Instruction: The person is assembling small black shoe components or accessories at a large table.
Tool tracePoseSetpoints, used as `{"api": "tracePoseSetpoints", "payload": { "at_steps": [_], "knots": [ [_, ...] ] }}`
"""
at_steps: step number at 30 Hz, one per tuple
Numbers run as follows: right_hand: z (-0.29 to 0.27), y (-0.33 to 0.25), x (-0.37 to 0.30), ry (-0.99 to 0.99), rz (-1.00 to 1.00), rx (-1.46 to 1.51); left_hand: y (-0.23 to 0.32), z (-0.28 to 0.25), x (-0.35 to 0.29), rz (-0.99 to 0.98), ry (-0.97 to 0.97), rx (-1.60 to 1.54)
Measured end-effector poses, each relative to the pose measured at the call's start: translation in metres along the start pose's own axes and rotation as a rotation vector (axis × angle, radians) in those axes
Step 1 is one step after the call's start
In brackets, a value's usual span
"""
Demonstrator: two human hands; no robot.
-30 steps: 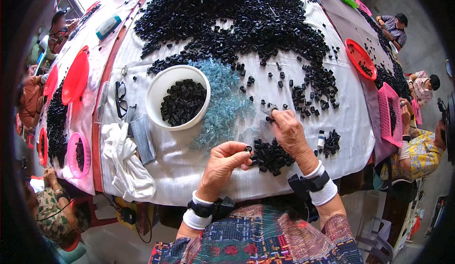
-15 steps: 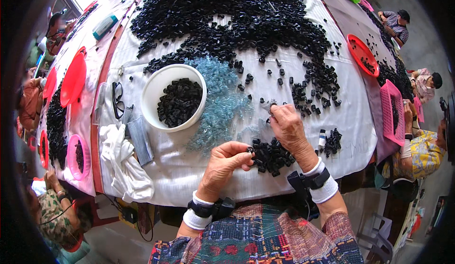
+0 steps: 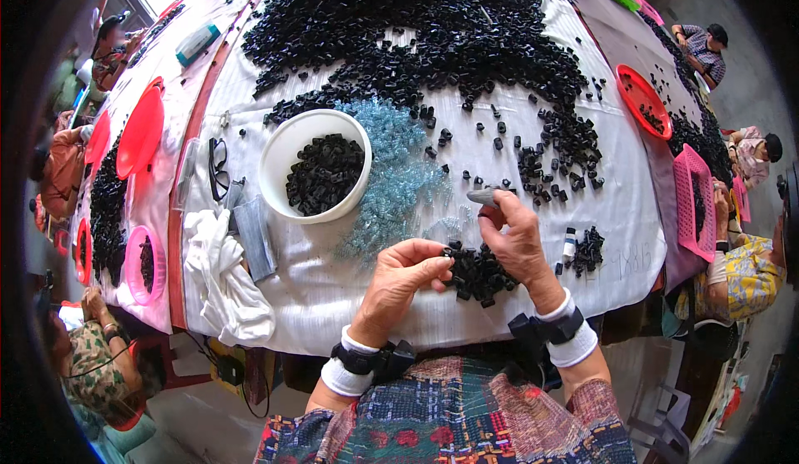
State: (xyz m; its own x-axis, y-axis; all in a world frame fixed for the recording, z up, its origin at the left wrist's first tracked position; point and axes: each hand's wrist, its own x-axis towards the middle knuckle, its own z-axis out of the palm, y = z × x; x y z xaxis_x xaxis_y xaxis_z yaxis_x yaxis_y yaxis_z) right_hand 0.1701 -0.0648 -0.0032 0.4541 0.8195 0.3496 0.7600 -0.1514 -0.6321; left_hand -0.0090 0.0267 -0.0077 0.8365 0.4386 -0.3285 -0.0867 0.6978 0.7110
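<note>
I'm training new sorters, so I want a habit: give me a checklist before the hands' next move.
1. Right hand gripping the grey object: ok.
2. Left hand holding a single piece: cannot tell; small black pile confuses the view.
3. White bowl upright: ok.
4. Large black pile apart from bluish pile: not ok; they meet.
5. Glasses clear of the bowl: ok.

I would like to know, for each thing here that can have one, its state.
Left hand, fingers bent inward, grip unclear
Right hand, closed on a gray object
White bowl, upright, part-filled with black pieces
Near black pile, loose, heaped
Clear bluish pieces, loosely spread
Eyeglasses, laid down
White fabric, crumpled
</note>
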Motion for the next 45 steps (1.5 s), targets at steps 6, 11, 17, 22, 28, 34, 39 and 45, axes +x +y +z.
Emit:
{"api": "tracePoseSetpoints", "payload": {
  "at_steps": [6, 11, 17, 22, 28, 34, 39, 45],
  "knots": [
    [-0.019, -0.048, -0.021, 0.084, 0.268, 0.647, 0.004, 0.016, 0.000, 0.025, 0.013, 0.094],
    [-0.020, -0.057, -0.029, 0.162, 0.130, 0.555, -0.001, 0.024, -0.002, 0.099, -0.028, 0.116],
    [-0.016, -0.055, -0.034, 0.249, 0.047, 0.437, -0.001, 0.033, -0.005, 0.133, -0.001, 0.154],
    [-0.012, -0.057, -0.037, 0.247, 0.028, 0.402, 0.001, 0.035, -0.013, 0.174, 0.029, 0.195],
    [-0.013, -0.053, -0.046, 0.246, 0.101, 0.343, -0.012, 0.034, -0.010, 0.190, 0.023, 0.215],
    [-0.014, -0.059, -0.045, 0.167, 0.062, 0.342, -0.014, 0.026, -0.015, 0.194, 0.037, 0.205],
    [-0.015, -0.058, -0.042, 0.096, 0.050, 0.313, -0.015, 0.024, -0.013, 0.134, 0.005, 0.135],
    [-0.020, -0.066, -0.040, 0.043, -0.025, 0.144, -0.022, 0.022, -0.014, 0.264, 0.031, 0.246]
  ]
}}
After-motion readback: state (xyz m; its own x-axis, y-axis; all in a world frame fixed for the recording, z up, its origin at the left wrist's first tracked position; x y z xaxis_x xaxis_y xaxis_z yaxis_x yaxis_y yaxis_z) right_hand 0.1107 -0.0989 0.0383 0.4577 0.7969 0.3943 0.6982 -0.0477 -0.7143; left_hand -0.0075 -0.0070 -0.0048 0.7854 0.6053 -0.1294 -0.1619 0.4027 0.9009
